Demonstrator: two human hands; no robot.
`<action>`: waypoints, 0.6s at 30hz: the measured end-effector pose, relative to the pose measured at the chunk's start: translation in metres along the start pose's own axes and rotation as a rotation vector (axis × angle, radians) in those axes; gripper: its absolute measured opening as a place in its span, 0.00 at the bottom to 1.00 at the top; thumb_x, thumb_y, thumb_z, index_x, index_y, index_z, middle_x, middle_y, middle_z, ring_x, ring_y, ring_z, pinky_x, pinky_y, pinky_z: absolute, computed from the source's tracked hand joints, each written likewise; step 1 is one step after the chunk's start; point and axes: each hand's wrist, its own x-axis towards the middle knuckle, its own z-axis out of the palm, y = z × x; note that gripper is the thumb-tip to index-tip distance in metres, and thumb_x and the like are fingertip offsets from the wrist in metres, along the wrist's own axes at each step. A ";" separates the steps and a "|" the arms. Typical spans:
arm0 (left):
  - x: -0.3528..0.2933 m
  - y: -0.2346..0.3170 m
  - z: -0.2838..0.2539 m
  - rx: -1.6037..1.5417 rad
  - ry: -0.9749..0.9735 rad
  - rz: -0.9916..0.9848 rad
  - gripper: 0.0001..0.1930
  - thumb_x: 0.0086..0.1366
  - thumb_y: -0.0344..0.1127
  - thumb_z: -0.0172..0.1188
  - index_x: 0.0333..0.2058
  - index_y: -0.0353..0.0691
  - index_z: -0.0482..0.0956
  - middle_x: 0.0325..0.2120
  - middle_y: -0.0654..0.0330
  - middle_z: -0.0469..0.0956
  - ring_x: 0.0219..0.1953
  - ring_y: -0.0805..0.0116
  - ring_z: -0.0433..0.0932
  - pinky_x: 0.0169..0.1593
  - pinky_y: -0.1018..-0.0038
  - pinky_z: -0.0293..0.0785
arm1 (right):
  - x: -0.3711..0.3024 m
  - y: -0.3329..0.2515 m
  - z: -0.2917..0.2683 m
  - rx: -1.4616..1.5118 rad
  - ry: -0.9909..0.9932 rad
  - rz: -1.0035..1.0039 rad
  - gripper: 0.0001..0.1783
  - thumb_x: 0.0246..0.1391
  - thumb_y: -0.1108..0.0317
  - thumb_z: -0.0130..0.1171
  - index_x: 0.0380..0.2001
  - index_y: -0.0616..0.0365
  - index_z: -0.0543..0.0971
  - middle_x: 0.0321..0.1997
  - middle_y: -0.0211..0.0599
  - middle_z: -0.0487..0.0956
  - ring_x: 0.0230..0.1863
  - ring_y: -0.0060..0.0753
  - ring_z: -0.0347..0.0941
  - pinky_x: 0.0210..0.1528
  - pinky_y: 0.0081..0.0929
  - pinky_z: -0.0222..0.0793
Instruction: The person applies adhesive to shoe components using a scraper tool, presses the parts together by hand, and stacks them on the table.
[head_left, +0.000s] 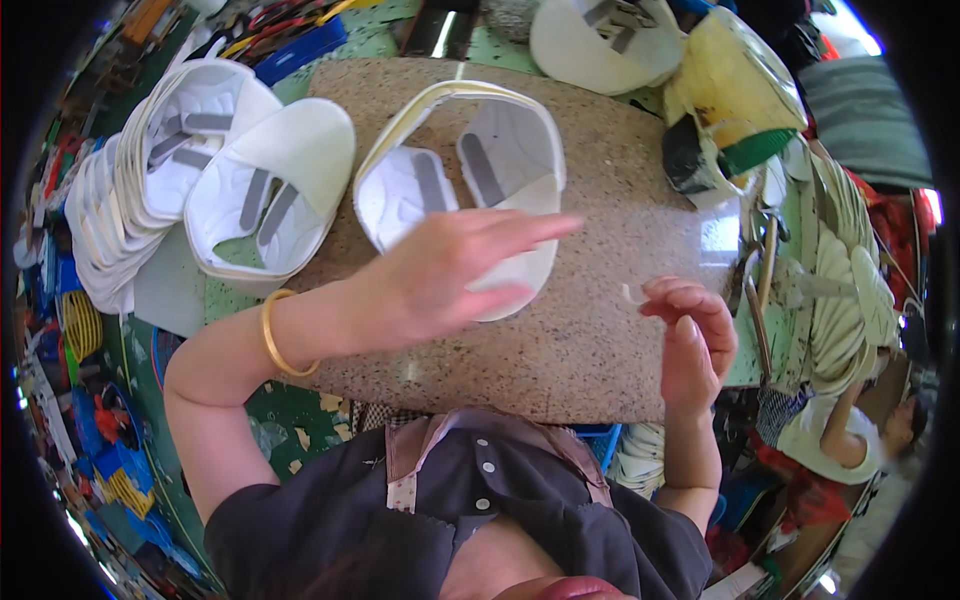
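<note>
A white padded cap-like shell [545, 140] stands on the stone slab in front of me, its hollow showing two grey strips. My left hand [450, 262] hovers over its near part, slightly blurred, fingers stretched out and apart; whether it touches the shell I cannot tell. To the right, my right hand [692, 335] is raised above the slab with bent fingers and the thumb apart. A tiny whitish speck [630, 293] shows beside its fingertips, too small to name. Left of the shell lies a similar white shell [318, 150], also with grey strips.
The speckled stone slab [610, 200] covers the bench middle. At far left stands a stack of white shells [120, 215]. Another shell [570, 45] lies at the back, beside a glue-smeared yellow container [735, 80]. Tools [768, 265] and stacked white pieces [840, 310] line the right side. A person [850, 430] sits beyond.
</note>
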 end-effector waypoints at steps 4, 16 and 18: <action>0.039 0.019 0.032 -0.518 -0.390 -0.170 0.18 0.55 0.26 0.58 0.46 0.38 0.74 0.38 0.52 0.78 0.39 0.62 0.79 0.43 0.72 0.74 | 0.005 0.002 0.008 0.200 -0.318 -0.112 0.08 0.54 0.74 0.52 0.36 0.67 0.76 0.37 0.47 0.78 0.43 0.40 0.74 0.45 0.32 0.71; 0.118 -0.036 -0.049 0.983 0.229 0.581 0.11 0.51 0.31 0.60 0.35 0.38 0.78 0.36 0.54 0.78 0.39 0.55 0.77 0.41 0.66 0.74 | 0.173 -0.011 -0.133 -1.437 0.501 -0.211 0.20 0.53 0.49 0.57 0.30 0.58 0.77 0.26 0.40 0.79 0.26 0.36 0.75 0.28 0.32 0.66; 0.116 -0.041 -0.076 0.844 -0.295 -0.079 0.09 0.52 0.29 0.59 0.34 0.38 0.78 0.28 0.52 0.79 0.33 0.52 0.78 0.38 0.64 0.74 | 0.180 -0.010 -0.135 -1.333 0.493 -0.230 0.21 0.53 0.49 0.56 0.28 0.58 0.76 0.23 0.42 0.77 0.25 0.40 0.75 0.27 0.33 0.66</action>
